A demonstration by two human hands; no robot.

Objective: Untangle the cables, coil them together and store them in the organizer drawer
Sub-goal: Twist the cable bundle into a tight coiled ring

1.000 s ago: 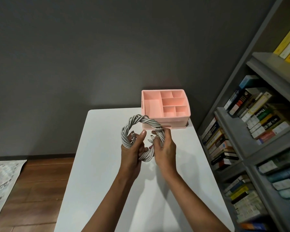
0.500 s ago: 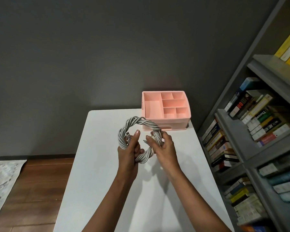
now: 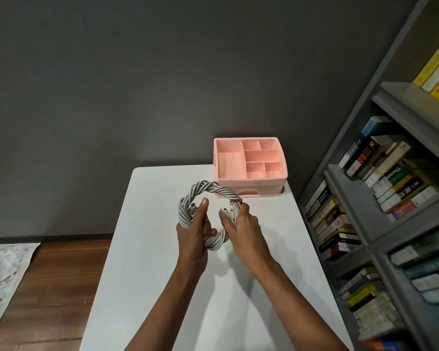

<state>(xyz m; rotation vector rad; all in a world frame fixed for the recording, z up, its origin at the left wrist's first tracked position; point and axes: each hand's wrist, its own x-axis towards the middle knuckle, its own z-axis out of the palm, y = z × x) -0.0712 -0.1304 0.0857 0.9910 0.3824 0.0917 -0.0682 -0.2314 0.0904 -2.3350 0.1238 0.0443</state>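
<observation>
A ring of twisted grey-white cables [image 3: 213, 190] is held upright above the white table [image 3: 162, 287]. My left hand [image 3: 194, 231] grips the ring's left and lower side, thumb pointing up along the inside. My right hand [image 3: 241, 221] grips the ring's right side, fingers curled round the strands near a plug end. The pink organizer [image 3: 250, 183] stands at the table's far right corner, just beyond the ring. Its top compartments hold nothing, and its drawer [image 3: 251, 193] at the base looks closed.
A grey bookshelf [image 3: 390, 224] packed with books runs along the table's right side. A dark wall stands right behind the table. To the left lie wooden floor [image 3: 48, 274] and the edge of a patterned rug [image 3: 3, 269].
The cable ring and both hands have drifted slightly left and away from me. My right hand's grip has shifted a little on the ring's right side. The organizer has not moved.
</observation>
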